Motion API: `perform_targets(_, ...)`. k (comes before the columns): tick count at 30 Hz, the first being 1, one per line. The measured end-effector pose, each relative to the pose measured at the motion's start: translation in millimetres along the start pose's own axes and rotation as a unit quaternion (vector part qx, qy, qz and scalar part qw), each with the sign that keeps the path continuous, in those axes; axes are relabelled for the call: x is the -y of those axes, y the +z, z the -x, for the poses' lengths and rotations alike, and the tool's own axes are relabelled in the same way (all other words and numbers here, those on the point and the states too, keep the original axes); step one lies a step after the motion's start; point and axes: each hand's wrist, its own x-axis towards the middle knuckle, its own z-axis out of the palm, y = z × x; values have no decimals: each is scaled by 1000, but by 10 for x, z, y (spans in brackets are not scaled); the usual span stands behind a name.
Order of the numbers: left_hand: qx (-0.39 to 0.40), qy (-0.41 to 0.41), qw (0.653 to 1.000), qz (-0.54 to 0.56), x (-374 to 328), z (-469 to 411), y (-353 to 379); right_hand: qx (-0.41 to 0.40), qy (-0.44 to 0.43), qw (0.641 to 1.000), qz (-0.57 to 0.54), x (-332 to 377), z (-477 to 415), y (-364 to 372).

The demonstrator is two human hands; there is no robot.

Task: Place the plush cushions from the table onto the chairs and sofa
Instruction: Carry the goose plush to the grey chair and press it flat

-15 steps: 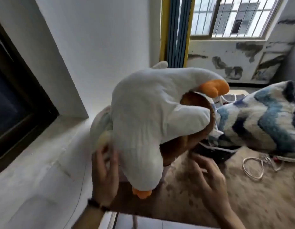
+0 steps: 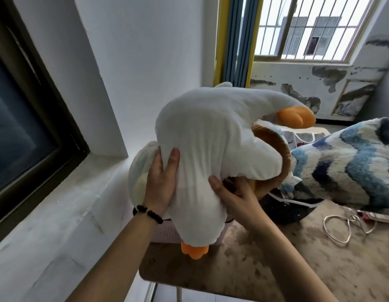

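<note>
A white plush goose cushion (image 2: 213,140) with orange feet and an orange beak is held up above the near left corner of the table (image 2: 265,264). My left hand (image 2: 160,182) grips its left side, thumb and fingers pressed into the plush. My right hand (image 2: 232,192) grips it from below on the right, thumb dug into the fabric. Behind it lie a pale plush cushion (image 2: 138,175), a brown plush one (image 2: 274,149) and a blue-and-white zigzag cushion (image 2: 346,164).
The table has a mottled beige top; a white cable (image 2: 339,227) and a dark object (image 2: 287,208) lie on it. A pale perforated box (image 2: 165,232) sits under the goose. A window ledge (image 2: 58,214) runs along the left, a barred window (image 2: 309,27) behind.
Both hands have taken hold of the goose cushion: the left has moved up onto its side, and the right, which hovered over the table, now grips it from below.
</note>
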Motion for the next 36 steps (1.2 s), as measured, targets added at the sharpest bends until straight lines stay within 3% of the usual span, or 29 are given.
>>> perform_targets(6,-5,190,982,-12,-467,98,14,-58,-58,971,-224,368,188,-68)
perform_targets(10,66,334,940,-26,-583,348,222,-133,-74,925,-347,585,513,-312)
perform_targets(12,107,284,949,85,-579,406,379,-182,-102,919,-334,598,836,-447)
perform_targets(14,197,115,947,226,-675,495,611,-233,-113,910,-325,575,1233,-556)
perform_targets(15,254,75,932,246,-728,574,755,-274,-116,897,-326,564,1450,-612)
perform_targets(18,350,100,908,208,-818,1057,1222,-383,-121,863,-307,589,2093,-783)
perform_targets(25,497,50,830,248,-840,2546,2044,-562,-144,776,-247,789,3679,-995)
perform_targets(33,554,-15,797,240,-956,4464,2649,-672,-175,691,-200,969,5416,-1314)
perform_targets(36,579,-20,788,211,-946,5291,2859,-696,-161,677,-179,1005,6199,-1474)
